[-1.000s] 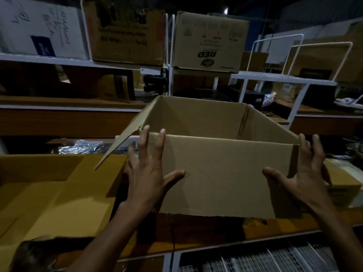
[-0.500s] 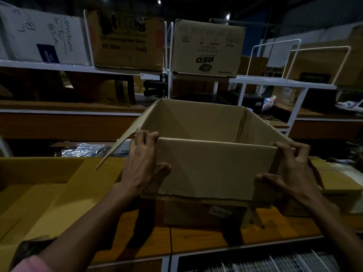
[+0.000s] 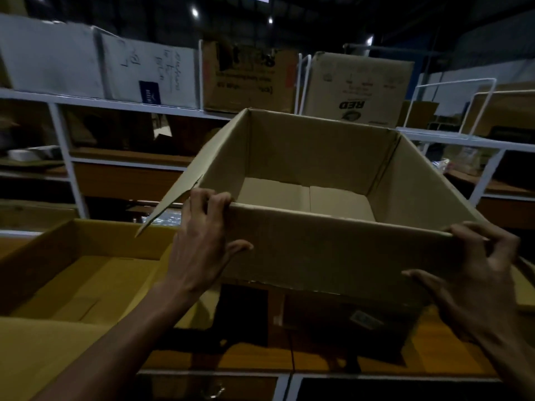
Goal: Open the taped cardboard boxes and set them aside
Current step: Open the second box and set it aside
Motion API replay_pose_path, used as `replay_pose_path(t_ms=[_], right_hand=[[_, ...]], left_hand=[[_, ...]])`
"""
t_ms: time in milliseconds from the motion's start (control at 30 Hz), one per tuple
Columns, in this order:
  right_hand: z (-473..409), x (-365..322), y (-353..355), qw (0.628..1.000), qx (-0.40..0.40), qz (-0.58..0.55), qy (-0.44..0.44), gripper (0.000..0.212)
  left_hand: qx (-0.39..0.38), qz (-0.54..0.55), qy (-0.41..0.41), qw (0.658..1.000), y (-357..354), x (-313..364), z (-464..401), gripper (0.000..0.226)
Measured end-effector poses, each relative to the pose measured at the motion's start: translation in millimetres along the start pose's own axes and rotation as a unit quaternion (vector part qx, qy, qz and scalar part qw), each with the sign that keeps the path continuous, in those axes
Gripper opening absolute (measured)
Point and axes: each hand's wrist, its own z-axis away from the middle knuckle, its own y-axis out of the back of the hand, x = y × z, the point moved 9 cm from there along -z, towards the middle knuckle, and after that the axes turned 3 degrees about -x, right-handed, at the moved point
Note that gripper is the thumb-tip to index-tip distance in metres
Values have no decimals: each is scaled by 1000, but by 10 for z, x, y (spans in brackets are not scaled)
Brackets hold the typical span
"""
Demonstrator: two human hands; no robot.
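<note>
Seen from the head camera in dim light, a person's two bare hands hold a large open brown cardboard box (image 3: 333,256) by its near wall, above a wooden work surface (image 3: 254,357). The left hand (image 3: 202,244) grips the near left corner: its fingers curl over the top edge into the box, and its thumb lies against the outer face. The right hand (image 3: 474,279) grips the near right corner, fingers bent round the edge; how far they reach behind the cardboard is hidden. The box is open at the top, and its inner floor shows two bottom flaps meeting at a seam. One loose side flap (image 3: 179,198) sticks out to the left, its tip pointing downward. The box's underside is in deep shadow, so whether it touches the surface or hangs just above it is hard to tell; it seems lifted. A small pale label (image 3: 366,318) shows faintly in that shadow, on something too dark to make out.

To the left lies an open yellow cardboard box (image 3: 72,273), cut off by the frame's lower edge. Behind stand white metal shelves (image 3: 66,146) carrying more cartons, among them a brown carton printed "RED" upside down (image 3: 359,88) and a white carton with blurred handwriting (image 3: 150,73).
</note>
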Motion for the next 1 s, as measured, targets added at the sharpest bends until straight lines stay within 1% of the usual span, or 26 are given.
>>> replay_pose_path(t_ms=[200,367,533,667,867,1000], right_hand=[[266,-1369,-344,999,0,-35,27,98],[466,-2603,-849,998,-14,-41,42,96],[469,-3390,-1293,996,-31,-72,49,92],[350,-3864,-1675,995,-47,-76,54,90],[157,-4333,-2241,990,-79,-92,75,89],[107,-4579,-2596,990,-87,-81,77,88]], left_hand=[[-2,-48,6,999,1048,-891,452,92],[-13,-110,18,994,2058,-1805,789,94],[-35,-151,30,988,2534,-2494,899,94],[-31,-165,45,985,2754,-3048,957,95],[-30,-172,55,983,2842,-3717,1036,93],[-46,-172,73,981,2793,-4143,1109,92]])
